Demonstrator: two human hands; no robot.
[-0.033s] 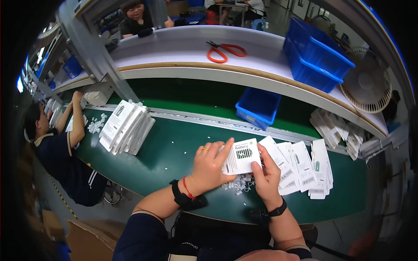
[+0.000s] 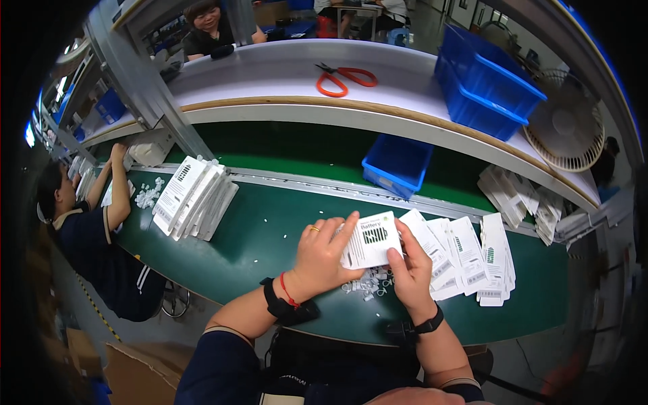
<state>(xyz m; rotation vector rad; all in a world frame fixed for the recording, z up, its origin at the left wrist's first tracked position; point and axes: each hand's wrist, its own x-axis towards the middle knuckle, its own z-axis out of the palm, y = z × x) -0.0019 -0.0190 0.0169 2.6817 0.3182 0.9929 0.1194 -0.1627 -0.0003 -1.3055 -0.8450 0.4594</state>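
A flat white box (image 2: 370, 244) with a dark green pattern is held between my hands above the green worktable. My left hand (image 2: 320, 254) grips its left side, fingers along the upper edge and thumb low. On the other side my right hand (image 2: 413, 270) holds it, thumb on the front face and fingers around the right edge. Small clear plastic pieces (image 2: 368, 286) lie on the table just below the box, partly hidden by my hands. Right of my hands, several similar white boxes (image 2: 468, 255) are fanned out, and another overlapping group (image 2: 495, 263) lies beside them.
A tall stack of white boxes (image 2: 192, 199) stands at the left, beside a pile of small white pieces (image 2: 149, 194). Red-handled pliers (image 2: 344, 77) and blue bins (image 2: 486, 88) are on the shelf; another blue bin (image 2: 398, 165) sits below. A co-worker (image 2: 101, 229) works at far left.
The surroundings appear shifted very slightly left in the view. Both hands keep the same hold on the white box.
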